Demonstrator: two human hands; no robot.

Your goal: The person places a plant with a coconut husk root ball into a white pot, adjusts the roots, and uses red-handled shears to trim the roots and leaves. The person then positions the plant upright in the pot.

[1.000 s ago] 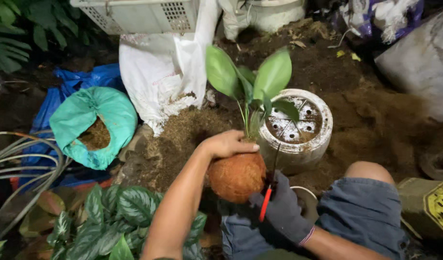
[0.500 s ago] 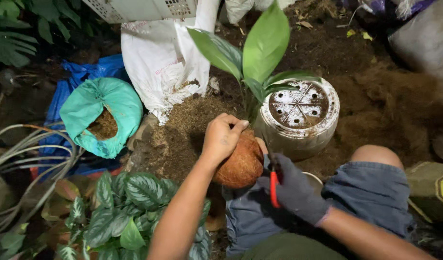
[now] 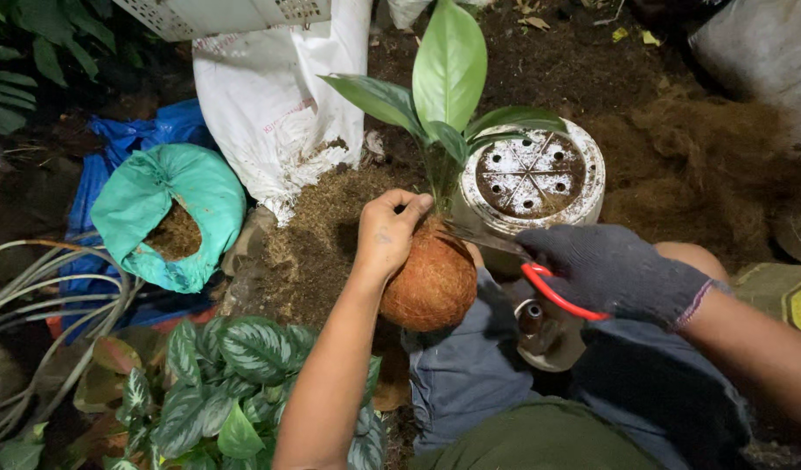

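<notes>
Counting: one fibre-wrapped root ball [image 3: 431,283] with one leafy plant [image 3: 444,96], one red-handled scissors [image 3: 526,265], one upturned white pot [image 3: 531,178]. Your bare left hand [image 3: 387,235] grips the ball above your lap; your gloved right hand [image 3: 613,270] is closed on the scissors. Since half a second ago, the blades have swung up to the ball's top.

Left hand [image 3: 387,235] is bare, no glove, no sleeve on the forearm running down to the bottom centre of the frame; small dark mark on the back of the hand near the wrist. Right hand [image 3: 613,270] wears a dark grey knit glove with a lighter, pinkish-edged cuff at the wrist, forearm beyond it bare toward the lower right. Grey-blue shorts [image 3: 470,374] at lower centre, olive-green garment hem [image 3: 539,439] along the bottom edge.
</notes>
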